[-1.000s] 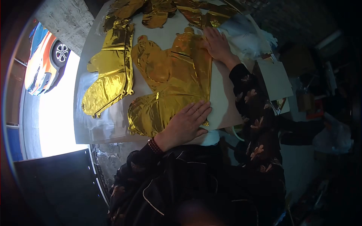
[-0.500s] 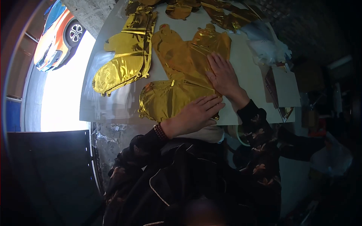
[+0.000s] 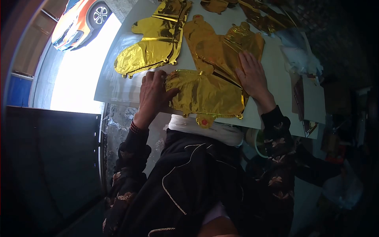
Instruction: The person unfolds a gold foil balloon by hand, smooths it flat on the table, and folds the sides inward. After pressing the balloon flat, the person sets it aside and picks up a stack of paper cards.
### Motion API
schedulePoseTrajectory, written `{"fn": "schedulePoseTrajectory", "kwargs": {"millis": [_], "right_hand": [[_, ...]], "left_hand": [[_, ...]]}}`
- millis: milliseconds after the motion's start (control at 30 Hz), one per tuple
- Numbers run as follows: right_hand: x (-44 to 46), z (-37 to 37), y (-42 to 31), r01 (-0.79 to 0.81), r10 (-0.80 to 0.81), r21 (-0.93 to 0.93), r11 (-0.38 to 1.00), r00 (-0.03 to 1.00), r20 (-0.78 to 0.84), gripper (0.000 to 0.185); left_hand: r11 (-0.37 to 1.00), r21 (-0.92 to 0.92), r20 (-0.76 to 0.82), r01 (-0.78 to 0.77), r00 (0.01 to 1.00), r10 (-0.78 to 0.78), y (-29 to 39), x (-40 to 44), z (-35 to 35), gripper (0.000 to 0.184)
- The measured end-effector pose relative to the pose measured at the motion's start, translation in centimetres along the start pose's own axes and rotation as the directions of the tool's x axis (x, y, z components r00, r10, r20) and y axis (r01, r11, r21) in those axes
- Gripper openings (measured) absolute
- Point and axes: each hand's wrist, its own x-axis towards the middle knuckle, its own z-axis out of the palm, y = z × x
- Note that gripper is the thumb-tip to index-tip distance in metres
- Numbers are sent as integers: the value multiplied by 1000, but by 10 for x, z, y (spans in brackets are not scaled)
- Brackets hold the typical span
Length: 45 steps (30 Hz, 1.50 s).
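Observation:
A flat gold foil balloon lies near the table's front edge, its upper part split into two lobes. My left hand is at the balloon's left end, fingers curled and thumb on the foil, gripping the edge. My right hand rests flat on the right lobe with its fingers stretched out. A small tab with a red spot sticks out past the balloon's front edge. Another flat gold foil balloon lies to the left, apart from my hands.
More gold foil pieces lie at the back of the white table. Clear plastic sits at the right. White material is bunched between the table edge and my body. An orange car stands outside at the left.
My left hand has moved left from the balloon's front right to its left end. That rounded end now looks folded in, and the red-spotted tab shows at the front. The right hand stays on the foil.

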Motion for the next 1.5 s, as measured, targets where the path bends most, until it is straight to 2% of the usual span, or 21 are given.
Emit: {"fn": "schedulePoseTrajectory", "kwargs": {"millis": [233,333,433,533,633,733,833,933,1033,1133,1233,1333,1433,1500], "right_hand": [[0,0,-1,-12,12,8,1000,1000,7,63],[1,2,1,-15,15,-19,1000,999,29,64],[0,1,0,-26,27,-11,1000,999,42,64],[1,-1,-2,-29,30,-8,1000,998,50,64],[0,-1,-2,-32,33,-8,999,998,55,63],[0,1,0,-28,28,0,1000,998,48,63],[0,1,0,-18,18,-6,1000,999,43,63],[1,-1,-1,-19,18,8,1000,999,39,62],[0,0,0,-10,10,-3,1000,1000,26,62],[0,0,-1,-12,12,-13,1000,999,29,62],[0,0,-1,-5,5,-14,1000,1000,22,62],[0,0,-1,3,-3,-4,1000,1000,14,62],[-1,1,-1,7,-7,-2,1000,1000,3,61],[0,1,-1,5,-5,-2,1000,1000,4,61]], "left_hand": [[989,-12,91,148,985,-147,11,2,-2,44],[994,13,90,110,990,-111,12,-2,0,36],[988,-102,128,117,986,-104,10,-5,0,30],[923,-290,178,253,962,-208,13,-8,-7,29],[894,-347,125,284,959,-256,27,-10,-17,34],[969,-187,-23,161,986,-168,17,-9,-8,44],[995,-67,13,77,997,-76,14,-7,-4,51],[994,-24,58,108,993,-106,13,-3,-3,54],[986,3,183,167,969,-165,15,-1,-9,53],[978,7,200,207,958,-204,13,0,-6,47],[992,-119,-121,44,991,-58,13,-12,4,41],[990,-95,-101,103,989,-113,17,-14,4,36],[986,-25,46,165,985,-164,15,-11,2,35],[983,-41,88,178,981,-174,18,-11,-1,31]]}}
